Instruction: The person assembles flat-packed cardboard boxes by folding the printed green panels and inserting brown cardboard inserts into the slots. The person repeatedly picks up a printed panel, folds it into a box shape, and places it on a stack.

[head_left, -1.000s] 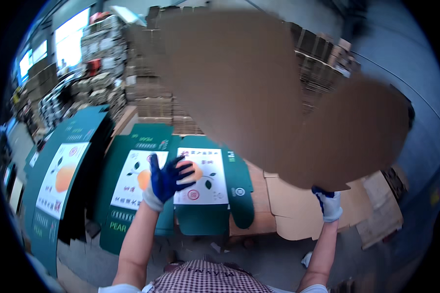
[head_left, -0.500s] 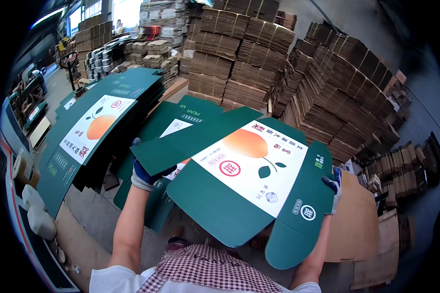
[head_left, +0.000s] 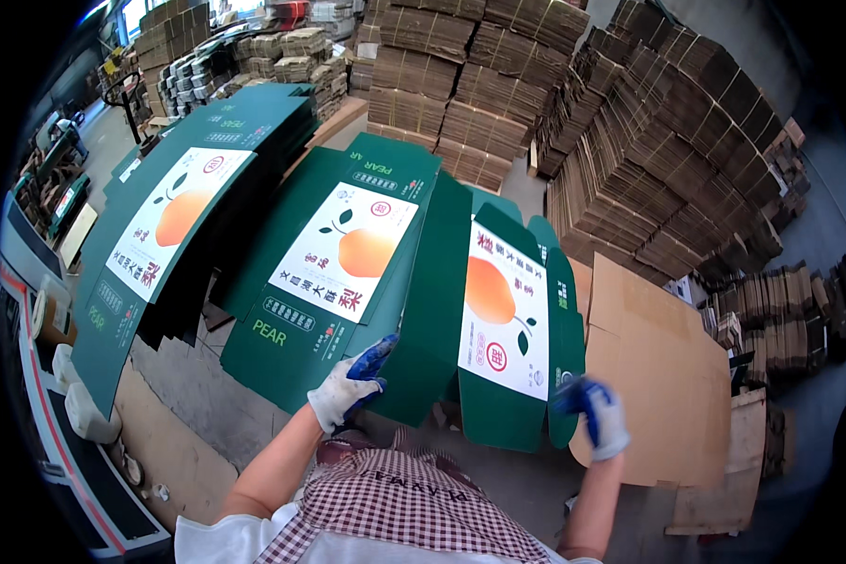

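Note:
My left hand [head_left: 352,383], in a white and blue glove, lies at the near edge of the green printed cardboard, fingers stretched out and apart. My right hand [head_left: 594,412], gloved alike, is smeared by motion beside the near right corner of a green carton blank [head_left: 504,418]. This blank has a white panel with an orange fruit picture and lies to the right of a similar green carton blank [head_left: 254,362]. A plain brown cardboard sheet [head_left: 658,376] is right of my right hand. Whether the right fingers touch anything cannot be made out.
A tall pile of green printed blanks [head_left: 197,122] stands at the left. Strapped bundles of brown cardboard [head_left: 423,89] rise at the back, with more bundles [head_left: 667,169] at the right. White plastic jugs [head_left: 89,414] sit at the lower left.
The green blank both hands held up has come down to the right of the other printed blank. My left hand has let go and moved right; my right hand has moved nearer and left.

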`<state>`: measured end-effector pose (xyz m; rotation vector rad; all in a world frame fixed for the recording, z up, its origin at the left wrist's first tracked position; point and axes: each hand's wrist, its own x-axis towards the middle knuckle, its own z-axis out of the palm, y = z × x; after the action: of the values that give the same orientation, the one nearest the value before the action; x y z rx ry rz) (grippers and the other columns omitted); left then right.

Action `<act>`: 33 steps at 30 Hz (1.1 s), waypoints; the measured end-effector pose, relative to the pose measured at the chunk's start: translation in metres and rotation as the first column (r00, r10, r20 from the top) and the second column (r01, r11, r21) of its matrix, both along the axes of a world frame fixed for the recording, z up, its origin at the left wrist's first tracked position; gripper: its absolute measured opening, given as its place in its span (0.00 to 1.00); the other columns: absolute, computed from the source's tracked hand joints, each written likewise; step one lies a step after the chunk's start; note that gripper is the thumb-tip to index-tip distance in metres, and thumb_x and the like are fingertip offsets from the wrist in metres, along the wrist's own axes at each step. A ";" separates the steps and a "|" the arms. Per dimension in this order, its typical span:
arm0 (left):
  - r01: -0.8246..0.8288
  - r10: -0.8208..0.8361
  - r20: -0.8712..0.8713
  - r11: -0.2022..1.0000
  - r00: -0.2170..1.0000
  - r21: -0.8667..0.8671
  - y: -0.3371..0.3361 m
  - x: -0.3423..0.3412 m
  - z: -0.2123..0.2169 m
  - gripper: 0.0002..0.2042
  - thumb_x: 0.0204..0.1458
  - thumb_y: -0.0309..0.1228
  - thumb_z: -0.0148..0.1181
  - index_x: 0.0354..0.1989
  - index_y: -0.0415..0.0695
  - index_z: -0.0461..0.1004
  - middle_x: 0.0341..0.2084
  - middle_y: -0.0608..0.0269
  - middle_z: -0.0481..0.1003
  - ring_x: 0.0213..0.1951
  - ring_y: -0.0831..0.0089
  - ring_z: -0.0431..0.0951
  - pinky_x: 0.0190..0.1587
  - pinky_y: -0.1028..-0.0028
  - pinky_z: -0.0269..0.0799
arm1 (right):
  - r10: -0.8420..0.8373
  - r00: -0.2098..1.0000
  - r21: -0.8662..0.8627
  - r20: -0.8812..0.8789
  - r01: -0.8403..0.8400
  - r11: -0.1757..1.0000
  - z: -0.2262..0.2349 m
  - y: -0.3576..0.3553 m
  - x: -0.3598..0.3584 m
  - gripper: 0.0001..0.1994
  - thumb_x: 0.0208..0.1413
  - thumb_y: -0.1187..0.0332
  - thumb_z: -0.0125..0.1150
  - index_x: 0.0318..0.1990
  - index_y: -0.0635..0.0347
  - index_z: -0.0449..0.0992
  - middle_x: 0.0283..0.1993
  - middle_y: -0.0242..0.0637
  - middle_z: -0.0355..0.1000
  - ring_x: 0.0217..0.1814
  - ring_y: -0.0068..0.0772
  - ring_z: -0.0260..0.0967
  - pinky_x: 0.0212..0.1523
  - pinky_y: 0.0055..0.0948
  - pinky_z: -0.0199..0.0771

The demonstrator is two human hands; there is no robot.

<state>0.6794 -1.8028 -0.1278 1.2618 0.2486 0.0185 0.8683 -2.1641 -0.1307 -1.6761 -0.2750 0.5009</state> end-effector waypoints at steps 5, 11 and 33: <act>0.030 -0.025 -0.041 0.993 0.999 0.111 0.015 0.014 -0.013 0.32 0.41 0.15 0.49 0.60 0.37 0.50 0.56 0.59 0.58 0.56 0.73 0.59 0.56 0.77 0.54 | 0.456 0.876 -0.165 -0.161 -0.479 0.862 -0.047 0.099 -0.094 0.19 0.56 0.65 0.44 0.53 0.65 0.61 0.45 0.44 0.66 0.44 0.36 0.65 0.44 0.28 0.65; 0.066 -0.012 -0.150 0.930 0.989 0.362 0.047 0.028 -0.012 0.31 0.40 0.18 0.55 0.58 0.38 0.55 0.52 0.55 0.64 0.50 0.76 0.65 0.53 0.78 0.59 | 0.176 0.974 -0.136 0.144 -0.157 0.978 -0.100 0.195 -0.113 0.22 0.53 0.72 0.44 0.56 0.68 0.56 0.53 0.50 0.61 0.53 0.44 0.60 0.53 0.32 0.59; 0.201 -0.271 -0.242 -0.169 0.932 0.965 0.314 0.379 -0.224 0.30 0.47 0.50 0.45 0.59 0.50 0.55 0.60 0.58 0.50 0.63 0.58 0.41 0.62 0.52 0.28 | -0.597 0.676 -0.126 -0.432 0.610 0.782 -0.181 0.427 -0.006 0.16 0.51 0.74 0.53 0.48 0.65 0.66 0.41 0.33 0.68 0.39 0.21 0.64 0.40 0.21 0.66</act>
<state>1.0585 -1.4888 -0.3514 2.9674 -0.1745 -0.1236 0.8627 -1.7367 -0.3113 -1.4551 0.6141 0.3560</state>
